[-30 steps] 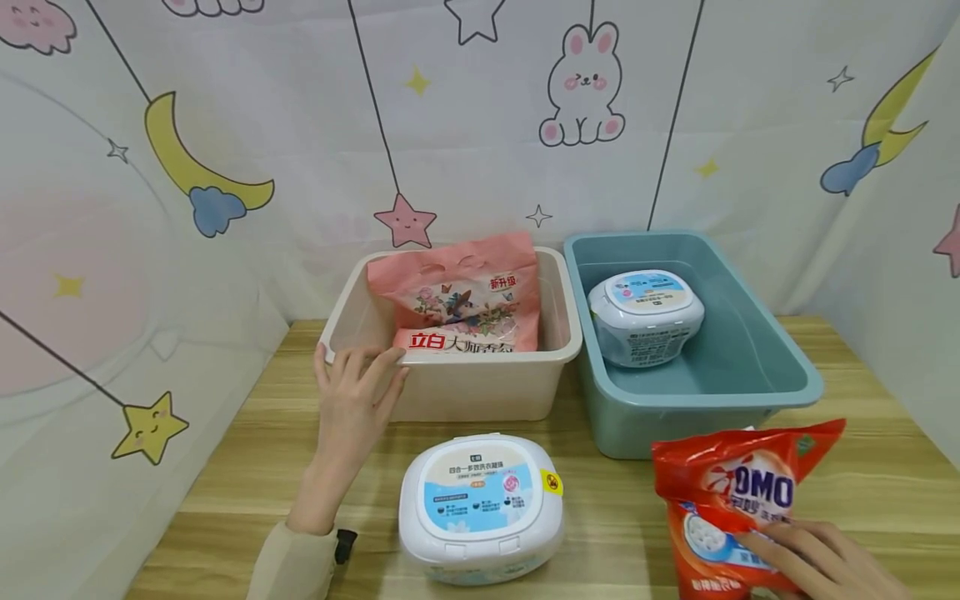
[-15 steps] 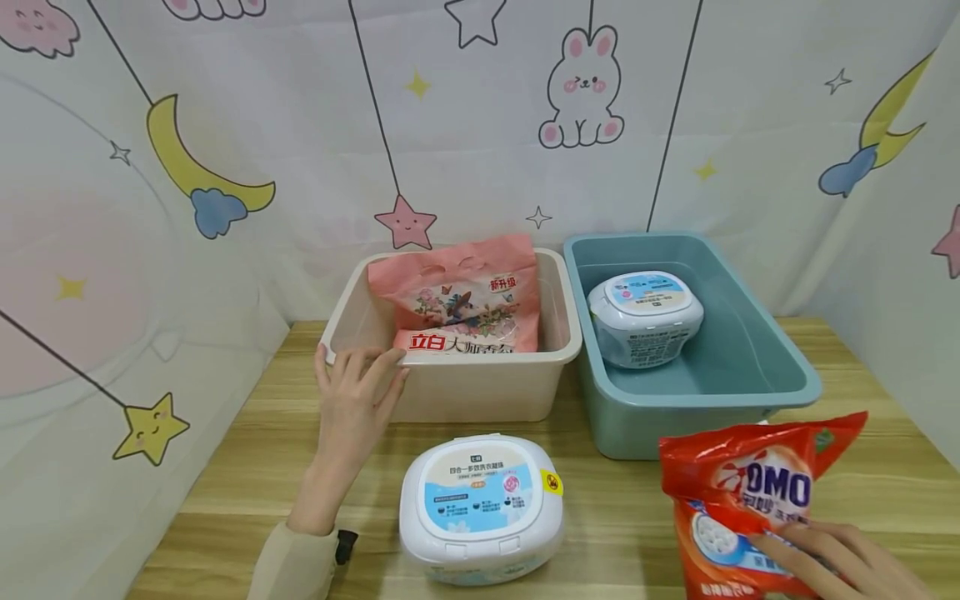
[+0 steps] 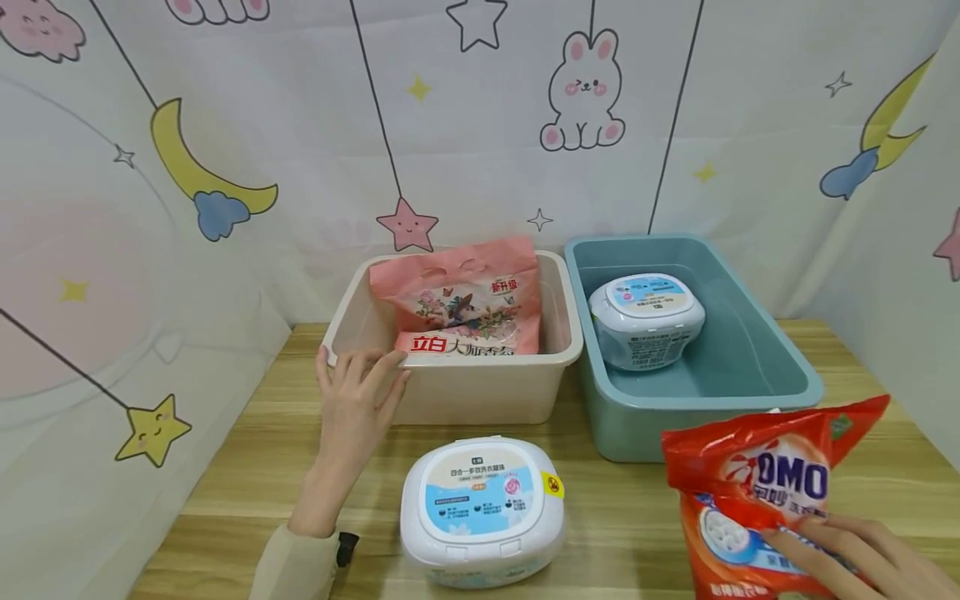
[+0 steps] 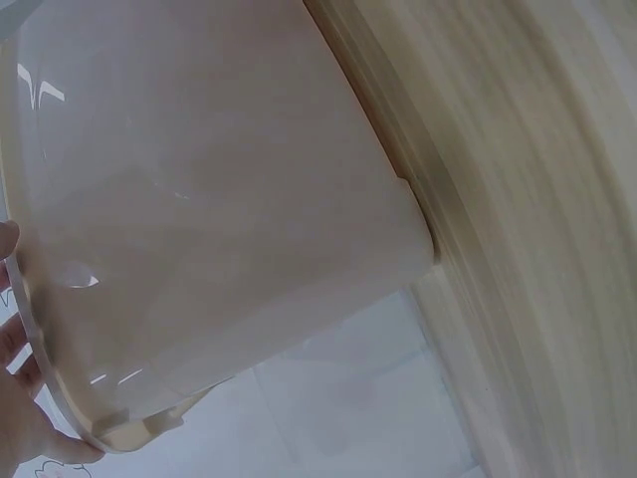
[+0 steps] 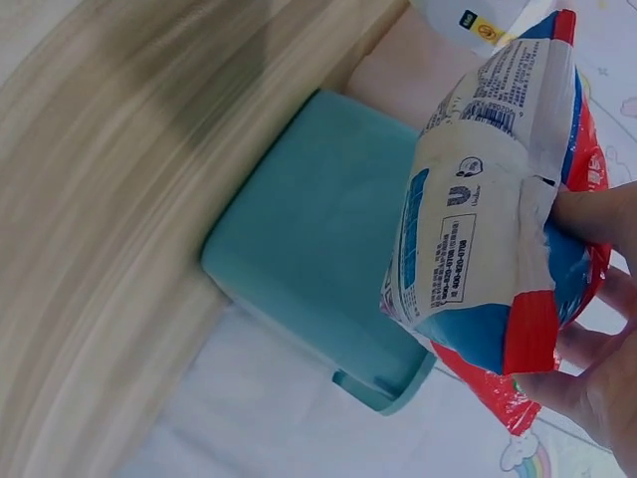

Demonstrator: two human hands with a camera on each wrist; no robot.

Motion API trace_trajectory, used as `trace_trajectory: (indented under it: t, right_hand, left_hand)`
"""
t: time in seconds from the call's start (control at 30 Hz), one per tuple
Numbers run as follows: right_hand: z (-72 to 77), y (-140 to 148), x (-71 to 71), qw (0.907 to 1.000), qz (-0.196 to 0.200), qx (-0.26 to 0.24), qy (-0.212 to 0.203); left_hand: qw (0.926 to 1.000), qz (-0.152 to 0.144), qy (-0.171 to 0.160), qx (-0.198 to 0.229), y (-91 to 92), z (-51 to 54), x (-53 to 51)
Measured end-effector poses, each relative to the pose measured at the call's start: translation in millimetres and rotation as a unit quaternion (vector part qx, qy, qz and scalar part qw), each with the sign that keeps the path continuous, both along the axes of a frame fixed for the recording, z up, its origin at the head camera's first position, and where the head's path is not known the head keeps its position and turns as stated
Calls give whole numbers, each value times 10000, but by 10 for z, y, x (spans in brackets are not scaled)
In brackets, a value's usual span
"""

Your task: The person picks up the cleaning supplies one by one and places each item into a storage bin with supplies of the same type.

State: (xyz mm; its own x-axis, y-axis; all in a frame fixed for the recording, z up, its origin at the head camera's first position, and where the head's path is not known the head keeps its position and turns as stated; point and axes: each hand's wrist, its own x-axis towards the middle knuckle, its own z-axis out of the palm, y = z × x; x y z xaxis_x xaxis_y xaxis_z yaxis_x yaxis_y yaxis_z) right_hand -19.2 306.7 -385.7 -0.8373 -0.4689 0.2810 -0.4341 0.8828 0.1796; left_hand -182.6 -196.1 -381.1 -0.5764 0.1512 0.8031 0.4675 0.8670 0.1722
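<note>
My left hand [image 3: 354, 400] grips the front left rim of the cream bin [image 3: 480, 392], fingers over the edge; the left wrist view shows that hand [image 4: 22, 398] at the bin's rim. A pink bag [image 3: 468, 300] leans inside this bin. At the lower right my right hand [image 3: 862, 554] holds a red OMO bag [image 3: 757, 500] in front of the teal bin [image 3: 697, 400]. In the right wrist view, the hand's [image 5: 602, 319] fingers and thumb pinch the bag [image 5: 478, 209] by its side, with its printed back showing.
A white lidded tub [image 3: 482, 508] stands on the wooden table [image 3: 607, 533] in front of the cream bin. A similar tub [image 3: 647, 321] sits in the left part of the teal bin. A patterned curtain [image 3: 480, 142] hangs behind and at both sides.
My right hand and the red bag have moved slightly to the right, with the bag's top right corner rising. My left hand keeps its hold on the cream bin's rim.
</note>
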Motion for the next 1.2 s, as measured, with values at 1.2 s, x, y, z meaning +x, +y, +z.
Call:
trace_trajectory:
  t: [1.2]
  right_hand:
    - [676,-396,-180,9845,942,-382,1427]
  left_hand:
    - [10000,-13,-36,1,4,7,13]
